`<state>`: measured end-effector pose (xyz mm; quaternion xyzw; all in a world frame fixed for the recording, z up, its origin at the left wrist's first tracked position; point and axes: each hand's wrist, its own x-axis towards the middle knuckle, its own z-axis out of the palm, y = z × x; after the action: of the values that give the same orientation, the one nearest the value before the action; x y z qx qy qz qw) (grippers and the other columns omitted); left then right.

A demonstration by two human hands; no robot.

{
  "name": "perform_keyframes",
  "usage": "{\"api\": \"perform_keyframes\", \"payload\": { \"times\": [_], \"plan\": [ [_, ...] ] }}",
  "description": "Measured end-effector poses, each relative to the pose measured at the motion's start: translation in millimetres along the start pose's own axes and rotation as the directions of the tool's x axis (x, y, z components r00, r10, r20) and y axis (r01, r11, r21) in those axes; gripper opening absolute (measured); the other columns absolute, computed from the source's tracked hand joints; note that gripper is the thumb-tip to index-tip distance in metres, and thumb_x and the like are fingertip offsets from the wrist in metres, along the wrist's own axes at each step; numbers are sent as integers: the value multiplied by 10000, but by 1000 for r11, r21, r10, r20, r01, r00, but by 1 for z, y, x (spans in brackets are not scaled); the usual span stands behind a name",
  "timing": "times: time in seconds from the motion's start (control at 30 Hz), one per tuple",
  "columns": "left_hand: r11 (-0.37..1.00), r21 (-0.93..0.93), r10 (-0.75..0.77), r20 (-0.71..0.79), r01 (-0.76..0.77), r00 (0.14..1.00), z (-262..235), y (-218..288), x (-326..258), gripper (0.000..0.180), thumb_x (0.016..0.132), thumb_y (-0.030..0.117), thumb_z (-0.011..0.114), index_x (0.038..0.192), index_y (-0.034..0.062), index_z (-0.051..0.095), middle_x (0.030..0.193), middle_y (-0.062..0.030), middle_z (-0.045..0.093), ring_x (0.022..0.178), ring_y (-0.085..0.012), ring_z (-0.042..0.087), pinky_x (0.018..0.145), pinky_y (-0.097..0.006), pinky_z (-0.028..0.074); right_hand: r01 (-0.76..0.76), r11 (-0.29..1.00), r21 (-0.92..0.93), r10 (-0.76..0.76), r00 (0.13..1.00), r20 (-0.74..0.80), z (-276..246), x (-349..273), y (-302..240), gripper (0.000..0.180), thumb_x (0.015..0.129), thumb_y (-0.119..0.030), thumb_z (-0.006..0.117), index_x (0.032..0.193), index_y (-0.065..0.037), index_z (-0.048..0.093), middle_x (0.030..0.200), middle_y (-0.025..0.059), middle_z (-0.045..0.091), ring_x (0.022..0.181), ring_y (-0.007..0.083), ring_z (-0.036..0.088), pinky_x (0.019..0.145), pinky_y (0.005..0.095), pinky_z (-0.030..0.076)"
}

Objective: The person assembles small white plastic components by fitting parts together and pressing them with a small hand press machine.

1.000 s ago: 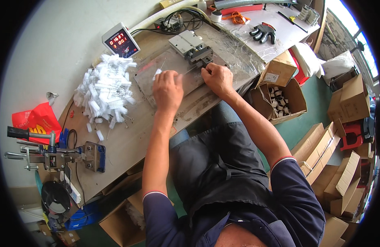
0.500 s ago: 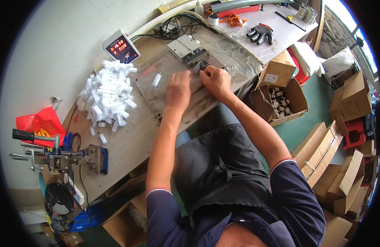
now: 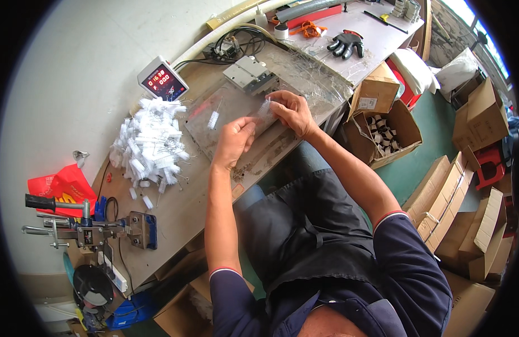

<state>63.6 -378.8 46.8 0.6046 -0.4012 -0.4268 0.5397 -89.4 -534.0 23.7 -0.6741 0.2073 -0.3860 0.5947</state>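
Observation:
Above the work plate (image 3: 206, 137), my right hand (image 3: 293, 114) pinches a small white bristle brush (image 3: 264, 109), slightly blurred, between thumb and fingers. My left hand (image 3: 234, 140) is just left of it, closed with thumb and forefinger together toward the brush. Whether it grips the brush's thin wire end cannot be made out. A second white brush (image 3: 213, 119) with a wire stem lies on the plate left of my hands. Behind my right hand sits a metal clamping fixture (image 3: 249, 74). Farther left is a heap of white brushes (image 3: 150, 146).
A display box with red digits (image 3: 163, 80) stands behind the heap. At the left edge are a lever-handled press (image 3: 96, 230) and a red bag (image 3: 60, 188). A black-and-grey glove (image 3: 346, 45) lies at the far right; a carton of white pieces (image 3: 403, 126) stands beside the bench.
Both hands have drawn away from the fixture. The right hand has turned, and a brush now shows in its fingers. My left hand has moved nearer and slightly left. The whole view has shifted a little.

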Motion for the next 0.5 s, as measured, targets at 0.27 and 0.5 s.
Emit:
{"api": "perform_keyframes", "payload": {
  "times": [0.27, 0.5],
  "plan": [
    [998, 13, -56, 73, 55, 996, 2, 6, 3, 243, 1048, 174, 612, 1143, -41, 677, 766, 40, 580, 607, -10, 495, 484, -177, 378, -239, 971, 26, 237, 969, 77, -6, 3, -4, 246, 998, -267, 703, 1012, -21, 710, 697, 2, 650, 528, 50, 516, 476, 224, 404],
    [968, 252, 11, -52, 2, 999, 38, 9, 10, 176, 1020, 176, 598, 1014, 22, 684, 692, 5, 620, 566, -55, 520, 500, -263, 403, -214, 973, -80, 220, 973, 69, -6, 2, 0, 301, 1021, -316, 668, 950, -25, 697, 655, 10, 644, 505, 59, 518, 467, 236, 413]
  ]
}}
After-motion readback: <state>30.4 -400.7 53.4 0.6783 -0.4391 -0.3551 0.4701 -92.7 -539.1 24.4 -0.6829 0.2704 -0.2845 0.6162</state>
